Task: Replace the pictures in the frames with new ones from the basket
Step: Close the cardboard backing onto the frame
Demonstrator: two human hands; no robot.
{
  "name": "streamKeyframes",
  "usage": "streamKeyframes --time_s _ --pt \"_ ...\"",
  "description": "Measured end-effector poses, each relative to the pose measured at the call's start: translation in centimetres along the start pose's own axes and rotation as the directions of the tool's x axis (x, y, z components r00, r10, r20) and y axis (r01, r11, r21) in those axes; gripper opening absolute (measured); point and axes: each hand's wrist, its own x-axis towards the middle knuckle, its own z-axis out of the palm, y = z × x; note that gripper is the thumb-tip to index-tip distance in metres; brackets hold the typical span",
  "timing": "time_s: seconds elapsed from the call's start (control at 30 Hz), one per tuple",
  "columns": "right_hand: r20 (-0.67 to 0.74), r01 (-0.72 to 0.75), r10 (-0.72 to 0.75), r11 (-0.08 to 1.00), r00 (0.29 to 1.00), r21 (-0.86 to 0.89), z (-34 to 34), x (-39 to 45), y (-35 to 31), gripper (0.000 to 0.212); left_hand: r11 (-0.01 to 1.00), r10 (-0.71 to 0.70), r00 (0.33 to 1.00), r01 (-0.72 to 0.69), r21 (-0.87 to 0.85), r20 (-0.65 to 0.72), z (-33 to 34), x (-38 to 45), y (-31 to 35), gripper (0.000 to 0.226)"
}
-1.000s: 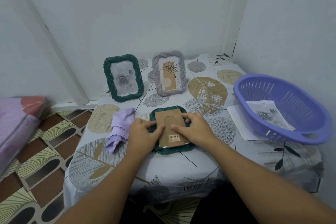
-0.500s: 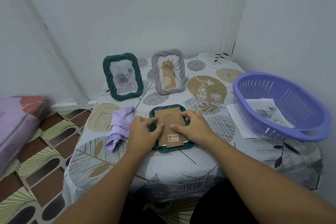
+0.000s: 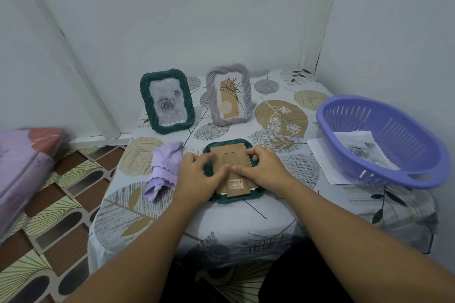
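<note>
A dark green frame [image 3: 231, 200] lies face down at the table's near middle, its brown cardboard backing [image 3: 229, 155] up. My left hand [image 3: 197, 177] curls over the frame's left edge with its thumb on the backing. My right hand [image 3: 264, 170] curls its fingers at the backing's upper right corner, thumb lying leftward, so the two thumbs almost meet. Behind stand a second green frame [image 3: 145, 96] with a grey rose picture and a lilac frame [image 3: 211, 96] with a tan plant picture. A purple basket [image 3: 379, 100] at the right holds a rose picture [image 3: 364, 151].
A crumpled lilac cloth [image 3: 165, 167] lies just left of my left hand. A white sheet [image 3: 320, 155] sticks out from under the basket. Walls close the table in behind and on the right. A pink wrapped bundle [image 3: 24, 167] sits at the far left over patterned floor.
Both hands stay on the face-down frame; the fingers have only shifted slightly along the backing's edges. Nothing else has moved.
</note>
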Motion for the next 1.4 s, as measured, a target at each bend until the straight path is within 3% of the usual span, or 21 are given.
streamKeyframes --time_s 0.13,0.47,0.7,0.77,0.93,1.13,1.4 --pt "-0.007 0.0 0.0 1.0 1.0 -0.015 0.1 0.1 0.1 0.067 0.994 0.081 0.993 -0.086 0.062 0.085 0.2 0.0 0.0 0.065" --pt "-0.064 -0.067 0.067 0.998 0.996 -0.006 -0.1 1.8 -0.5 0.06 0.999 0.024 0.992 -0.027 0.023 0.127 0.3 0.3 0.0 0.067" --pt "-0.163 -0.112 0.087 0.982 0.983 -0.154 1.5 2.6 -0.6 0.063 1.0 0.011 0.99 -0.014 0.017 0.143 0.1 0.4 -0.3 0.056" --pt "-0.188 -0.11 0.081 0.983 0.979 -0.148 1.8 2.4 -0.5 0.063 0.999 -0.025 0.994 0.028 -0.023 0.107 0.2 0.6 -0.1 0.053" --pt "-0.204 -0.13 0.099 0.981 0.974 -0.144 1.9 2.2 -0.5 0.064 0.959 -0.278 0.958 0.272 -0.083 -0.064 0.8 2.5 0.9 0.051" --pt "-0.206 -0.139 0.11 0.982 0.972 -0.131 2.0 2.4 -0.5 0.063 0.967 -0.249 0.962 0.254 0.027 -0.111 2.2 1.8 0.6 0.061" --pt "-0.201 -0.147 0.12 0.981 0.972 -0.125 2.1 2.5 -0.4 0.064 0.966 -0.26 0.96 0.258 -0.027 -0.109 2.0 1.7 0.4 0.065"
